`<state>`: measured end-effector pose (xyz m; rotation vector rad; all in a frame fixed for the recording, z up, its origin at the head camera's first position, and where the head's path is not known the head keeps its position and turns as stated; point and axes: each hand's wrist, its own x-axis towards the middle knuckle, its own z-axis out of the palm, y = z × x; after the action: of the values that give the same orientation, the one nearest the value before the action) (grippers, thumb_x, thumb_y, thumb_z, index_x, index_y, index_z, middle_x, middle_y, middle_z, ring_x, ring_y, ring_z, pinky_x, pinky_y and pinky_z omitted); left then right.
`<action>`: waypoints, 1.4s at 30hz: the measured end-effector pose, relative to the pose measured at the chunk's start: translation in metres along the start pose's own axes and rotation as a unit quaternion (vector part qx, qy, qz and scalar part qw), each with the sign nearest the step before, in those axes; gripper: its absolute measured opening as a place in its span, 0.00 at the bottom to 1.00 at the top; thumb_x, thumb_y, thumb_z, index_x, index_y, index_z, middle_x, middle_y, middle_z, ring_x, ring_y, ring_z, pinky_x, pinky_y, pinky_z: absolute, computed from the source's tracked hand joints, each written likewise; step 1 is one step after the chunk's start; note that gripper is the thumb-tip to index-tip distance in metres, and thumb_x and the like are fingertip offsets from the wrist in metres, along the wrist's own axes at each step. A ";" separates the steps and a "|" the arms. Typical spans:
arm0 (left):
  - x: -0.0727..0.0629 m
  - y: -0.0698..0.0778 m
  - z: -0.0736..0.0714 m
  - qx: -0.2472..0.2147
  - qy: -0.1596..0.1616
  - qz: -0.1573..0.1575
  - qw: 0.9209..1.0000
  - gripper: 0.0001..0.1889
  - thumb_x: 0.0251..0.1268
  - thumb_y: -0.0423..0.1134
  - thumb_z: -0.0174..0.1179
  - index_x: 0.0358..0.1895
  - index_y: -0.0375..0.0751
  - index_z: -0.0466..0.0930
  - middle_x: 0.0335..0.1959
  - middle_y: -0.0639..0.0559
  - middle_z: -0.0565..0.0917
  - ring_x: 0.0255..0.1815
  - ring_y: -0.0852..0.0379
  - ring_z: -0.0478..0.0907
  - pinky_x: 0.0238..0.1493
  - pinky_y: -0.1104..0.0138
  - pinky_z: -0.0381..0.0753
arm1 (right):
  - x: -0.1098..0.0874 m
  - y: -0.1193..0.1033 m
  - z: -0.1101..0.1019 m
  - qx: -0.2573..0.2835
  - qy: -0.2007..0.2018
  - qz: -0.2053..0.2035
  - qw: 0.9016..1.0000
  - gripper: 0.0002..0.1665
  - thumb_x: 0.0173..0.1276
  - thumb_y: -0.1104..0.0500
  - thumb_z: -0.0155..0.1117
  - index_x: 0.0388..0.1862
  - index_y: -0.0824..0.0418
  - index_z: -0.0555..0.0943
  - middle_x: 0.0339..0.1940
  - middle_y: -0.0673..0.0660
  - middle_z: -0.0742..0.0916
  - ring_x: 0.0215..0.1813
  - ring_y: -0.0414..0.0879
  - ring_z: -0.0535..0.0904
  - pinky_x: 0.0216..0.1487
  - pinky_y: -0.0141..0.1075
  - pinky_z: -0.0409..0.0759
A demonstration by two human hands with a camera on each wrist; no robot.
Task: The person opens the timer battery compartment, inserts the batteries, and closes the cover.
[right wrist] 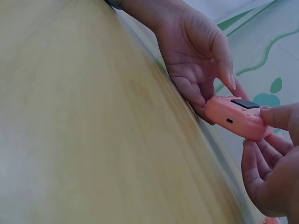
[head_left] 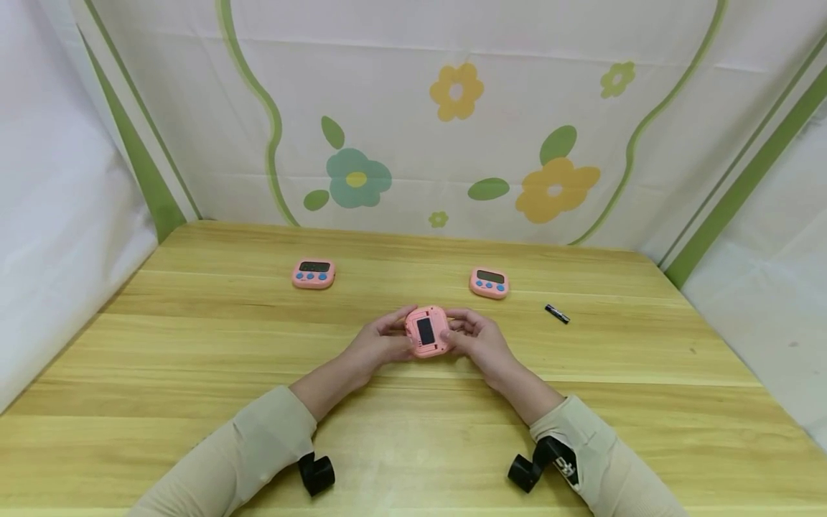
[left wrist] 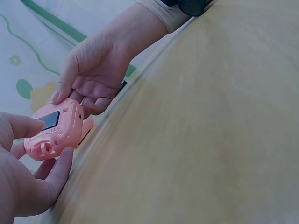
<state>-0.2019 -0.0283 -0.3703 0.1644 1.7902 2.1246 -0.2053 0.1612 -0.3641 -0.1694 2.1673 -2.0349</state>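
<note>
A pink digital timer [head_left: 433, 350] is held between both hands over the middle of the table, its back facing up with a dark rectangle [head_left: 426, 331] on it. My left hand [head_left: 377, 347] grips its left side. From the other side my right hand [head_left: 484, 348] pinches it, thumb on the back and fingers beneath. In the left wrist view, the timer [left wrist: 70, 122] shows a latch-like notch near its lower edge. A small dark slot marks the side of the timer [right wrist: 240, 122] in the right wrist view. Its front is hidden.
Two more pink timers with blue buttons lie face up farther back, a left timer [head_left: 314, 274] and a right timer [head_left: 489, 283]. A small black battery [head_left: 557, 314] lies to the right on the wooden table [head_left: 420, 445]. Behind hangs a flowered curtain [head_left: 400, 86].
</note>
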 end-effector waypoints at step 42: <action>-0.002 0.002 0.000 -0.039 -0.026 0.037 0.998 0.28 0.52 0.21 0.53 0.59 0.28 0.57 0.59 0.36 0.61 0.57 0.47 0.61 0.49 0.68 0.70 | 0.000 0.003 -0.004 0.010 -0.123 0.022 0.992 0.36 0.54 0.69 0.60 0.61 0.73 0.57 0.55 0.66 0.68 0.50 0.47 0.69 0.43 0.30 0.74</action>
<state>-0.2008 -0.0290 -0.3677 0.2669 1.6930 2.2160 -0.2057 0.1654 -0.3667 -0.3467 1.9833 -1.8979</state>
